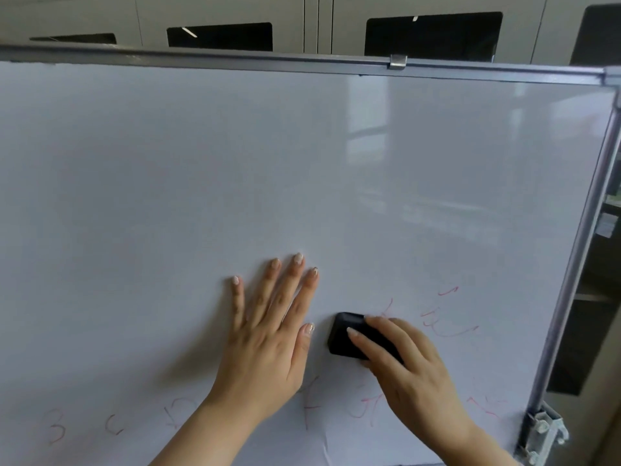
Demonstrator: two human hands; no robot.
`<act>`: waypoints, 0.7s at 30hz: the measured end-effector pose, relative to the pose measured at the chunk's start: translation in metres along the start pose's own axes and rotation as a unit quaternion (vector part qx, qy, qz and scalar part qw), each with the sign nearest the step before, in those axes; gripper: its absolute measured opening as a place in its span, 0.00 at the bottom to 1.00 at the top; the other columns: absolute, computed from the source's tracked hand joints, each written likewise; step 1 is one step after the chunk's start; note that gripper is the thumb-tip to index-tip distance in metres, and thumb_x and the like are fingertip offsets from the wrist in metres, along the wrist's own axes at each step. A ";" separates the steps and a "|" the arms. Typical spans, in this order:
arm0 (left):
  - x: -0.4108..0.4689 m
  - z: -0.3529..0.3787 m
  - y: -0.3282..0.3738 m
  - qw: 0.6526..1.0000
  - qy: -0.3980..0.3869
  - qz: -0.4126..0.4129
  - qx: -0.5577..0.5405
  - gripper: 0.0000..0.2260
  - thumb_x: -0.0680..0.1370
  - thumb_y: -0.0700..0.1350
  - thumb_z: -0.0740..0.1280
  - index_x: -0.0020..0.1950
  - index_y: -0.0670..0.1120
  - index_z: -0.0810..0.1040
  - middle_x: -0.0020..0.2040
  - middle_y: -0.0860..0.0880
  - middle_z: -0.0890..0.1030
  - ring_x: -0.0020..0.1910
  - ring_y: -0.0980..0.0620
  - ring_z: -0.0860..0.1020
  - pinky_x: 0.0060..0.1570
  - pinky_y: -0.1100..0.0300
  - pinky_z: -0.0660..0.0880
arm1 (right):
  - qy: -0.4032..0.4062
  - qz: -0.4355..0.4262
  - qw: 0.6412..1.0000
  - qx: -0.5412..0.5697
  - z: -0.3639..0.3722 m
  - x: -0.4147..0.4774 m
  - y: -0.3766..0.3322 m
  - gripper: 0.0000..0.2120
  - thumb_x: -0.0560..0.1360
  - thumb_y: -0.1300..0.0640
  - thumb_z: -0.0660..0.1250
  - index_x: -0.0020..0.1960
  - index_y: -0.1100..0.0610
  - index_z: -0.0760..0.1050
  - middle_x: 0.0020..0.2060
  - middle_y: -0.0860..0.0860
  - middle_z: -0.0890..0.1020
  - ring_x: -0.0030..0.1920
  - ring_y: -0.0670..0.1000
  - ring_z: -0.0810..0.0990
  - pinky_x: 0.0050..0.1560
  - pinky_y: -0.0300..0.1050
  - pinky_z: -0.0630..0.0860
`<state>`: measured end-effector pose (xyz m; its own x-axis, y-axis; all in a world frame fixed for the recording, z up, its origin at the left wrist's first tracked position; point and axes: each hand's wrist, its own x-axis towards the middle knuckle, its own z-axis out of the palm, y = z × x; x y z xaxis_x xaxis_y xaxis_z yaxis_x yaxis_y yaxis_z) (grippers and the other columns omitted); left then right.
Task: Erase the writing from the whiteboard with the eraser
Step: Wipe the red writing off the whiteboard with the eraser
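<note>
A large whiteboard fills the view, its upper part blank. My right hand presses a black eraser flat against the board at the lower right. Red writing lies just right of the eraser, partly wiped. A row of faint red letters runs along the bottom, partly hidden by my arms. My left hand lies flat on the board with fingers spread, just left of the eraser and holding nothing.
The board's grey metal frame runs down the right side to a bracket at the lower corner. A metal clip sits on the top rail. Grey cabinets with dark windows stand behind.
</note>
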<state>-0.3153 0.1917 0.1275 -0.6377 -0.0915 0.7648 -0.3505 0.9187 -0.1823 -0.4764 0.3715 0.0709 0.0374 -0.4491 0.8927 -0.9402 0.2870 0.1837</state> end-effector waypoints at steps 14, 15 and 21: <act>0.002 -0.001 0.010 1.000 0.007 0.001 -0.012 0.31 0.80 0.50 0.58 0.82 0.47 0.54 0.83 0.46 0.52 0.82 0.45 0.52 0.76 0.33 0.49 | 0.107 0.138 0.984 0.033 -0.028 0.037 0.031 0.23 0.76 0.63 0.71 0.70 0.55 0.74 0.66 0.57 0.74 0.64 0.59 0.73 0.72 0.42 0.65; 0.003 -0.001 0.012 1.000 0.008 0.006 -0.013 0.31 0.80 0.50 0.58 0.82 0.47 0.54 0.83 0.46 0.52 0.82 0.45 0.52 0.76 0.33 0.50 | 0.098 0.124 0.987 0.034 -0.023 0.029 0.027 0.22 0.77 0.63 0.69 0.70 0.54 0.74 0.66 0.57 0.74 0.64 0.59 0.74 0.72 0.43 0.65; 0.008 0.002 0.017 1.000 -0.008 0.014 -0.003 0.30 0.81 0.51 0.57 0.82 0.47 0.53 0.83 0.47 0.51 0.82 0.45 0.52 0.75 0.32 0.52 | 0.044 0.063 0.997 0.014 0.005 -0.023 0.001 0.19 0.79 0.59 0.66 0.70 0.49 0.75 0.67 0.53 0.75 0.63 0.56 0.75 0.63 0.50 0.74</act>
<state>-0.3276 0.2061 0.1292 -0.6578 -0.0725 0.7497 -0.3290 0.9230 -0.1993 -0.4799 0.3783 0.0487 -0.0525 -0.3342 0.9410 -0.9483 0.3120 0.0579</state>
